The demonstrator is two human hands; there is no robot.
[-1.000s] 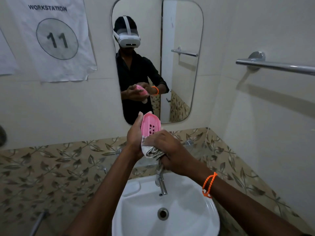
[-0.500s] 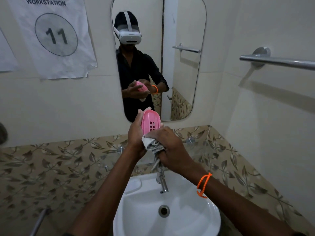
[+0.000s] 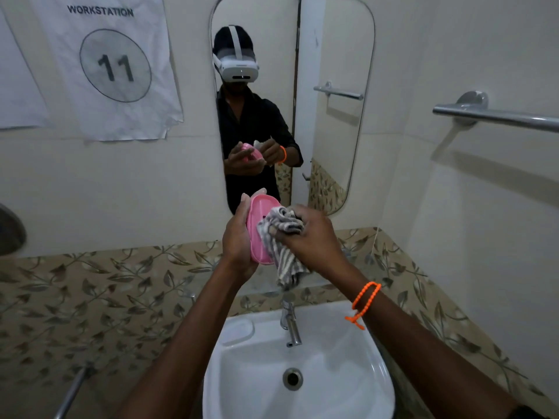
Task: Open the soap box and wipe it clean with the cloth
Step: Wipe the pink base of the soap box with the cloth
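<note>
Left hand [image 3: 239,237] grips pink oval plastic soap box [image 3: 259,234] upright above white ceramic sink [image 3: 372,373]; right hand [image 3: 314,240] clutches striped grey-white cloth [image 3: 281,237] against it, both arms outstretched.

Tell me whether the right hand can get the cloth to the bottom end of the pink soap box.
Probably yes. The right hand grips the cloth against the soap box, held by the left hand; the bottom end shows bare beside the hanging cloth.

Dim soft indoor light, faint wall shadows, wide-angle edge bending, slightly soft
</note>
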